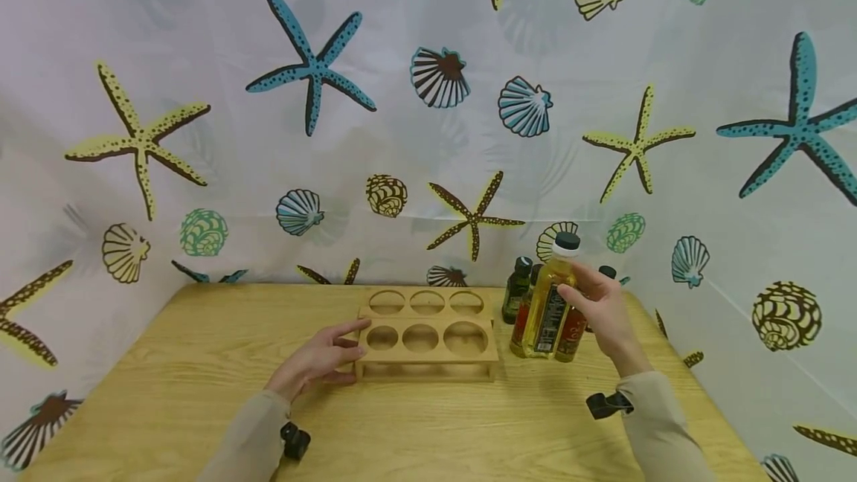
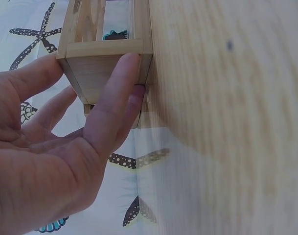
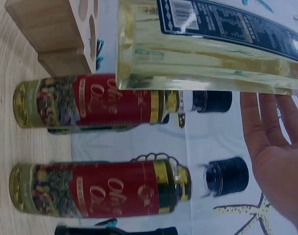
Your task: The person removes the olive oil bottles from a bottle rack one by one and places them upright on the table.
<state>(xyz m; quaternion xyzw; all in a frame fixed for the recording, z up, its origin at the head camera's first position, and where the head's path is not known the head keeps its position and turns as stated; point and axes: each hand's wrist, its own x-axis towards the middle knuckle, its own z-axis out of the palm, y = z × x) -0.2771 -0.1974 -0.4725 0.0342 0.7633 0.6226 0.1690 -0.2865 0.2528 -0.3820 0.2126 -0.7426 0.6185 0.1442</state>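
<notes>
My right hand (image 1: 601,306) holds a clear bottle of yellow oil (image 1: 550,311) by its upper part. The bottle has a dark cap and a dark label. It leans slightly in front of bottles with red olive oil labels (image 3: 117,191), which stand on the table. At the left end of a light wooden rack (image 1: 428,338) rests my left hand (image 1: 320,357), its nearly straight fingers (image 2: 112,105) touching the end panel. The rack has two stepped rows of round holes, with no bottles in them.
The wooden table (image 1: 201,348) meets a hanging cloth (image 1: 375,132) printed with starfish and shells at the back and right. A dark green bottle (image 1: 517,290) stands behind the held bottle, right of the rack.
</notes>
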